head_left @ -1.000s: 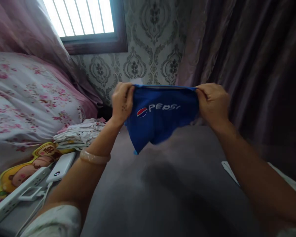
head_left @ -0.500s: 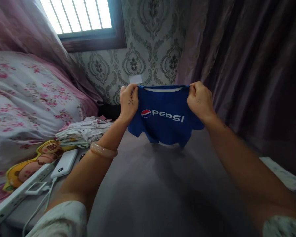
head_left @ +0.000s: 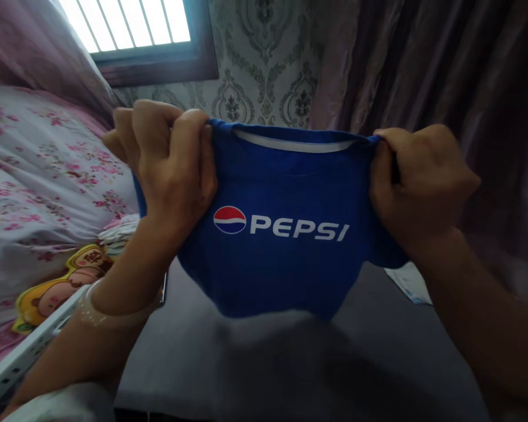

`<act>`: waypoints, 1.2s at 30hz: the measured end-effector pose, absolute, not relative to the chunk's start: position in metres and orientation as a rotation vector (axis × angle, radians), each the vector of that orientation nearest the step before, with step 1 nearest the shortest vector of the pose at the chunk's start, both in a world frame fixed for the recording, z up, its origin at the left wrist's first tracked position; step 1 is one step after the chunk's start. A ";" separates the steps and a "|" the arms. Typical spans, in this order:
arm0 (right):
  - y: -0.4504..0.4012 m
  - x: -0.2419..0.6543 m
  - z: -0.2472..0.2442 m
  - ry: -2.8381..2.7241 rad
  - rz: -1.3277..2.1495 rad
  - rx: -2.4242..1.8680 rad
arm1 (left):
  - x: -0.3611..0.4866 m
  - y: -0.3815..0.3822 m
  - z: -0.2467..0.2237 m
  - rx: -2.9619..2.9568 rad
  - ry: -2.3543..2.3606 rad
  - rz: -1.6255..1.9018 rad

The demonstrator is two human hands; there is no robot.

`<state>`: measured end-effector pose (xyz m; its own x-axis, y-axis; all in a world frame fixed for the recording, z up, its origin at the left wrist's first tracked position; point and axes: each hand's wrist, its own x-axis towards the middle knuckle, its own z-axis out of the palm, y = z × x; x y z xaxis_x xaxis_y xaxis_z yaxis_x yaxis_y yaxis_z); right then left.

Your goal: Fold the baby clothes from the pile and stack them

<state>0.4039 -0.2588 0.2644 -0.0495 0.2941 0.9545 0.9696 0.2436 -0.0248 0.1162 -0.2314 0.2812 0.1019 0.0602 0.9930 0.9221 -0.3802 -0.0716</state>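
A blue T-shirt (head_left: 286, 275) with a red, white and blue logo and the word PEPSI hangs stretched between my two hands. My left hand (head_left: 169, 158) pinches its left shoulder, the fingers closed on the cloth beside the neckline. On the other side my right hand (head_left: 418, 181) is closed on the right shoulder. The neckline is uppermost, and its white inner band shows. The shirt's lower edge hangs above a grey surface (head_left: 176, 357), with a shadow below it. Both sleeves are partly hidden behind my hands.
At the left lie a yellow cartoon cushion (head_left: 53, 296), a white slotted rail (head_left: 13, 369) and some folded clothes (head_left: 118, 231), beside flowered bedding (head_left: 48, 176). A pale folded cloth (head_left: 411, 284) lies at the right. Dark curtains (head_left: 422, 70) hang behind, near a barred window (head_left: 132, 26).
Both hands have brought the T-shirt much closer to me, and it now looks larger. My hands are further apart in view. The T-shirt covers more of the wall and grey surface.
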 end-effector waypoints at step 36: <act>-0.016 0.419 0.015 -2.625 -0.255 -1.876 | 0.138 0.007 -0.011 -2.333 -1.832 -0.252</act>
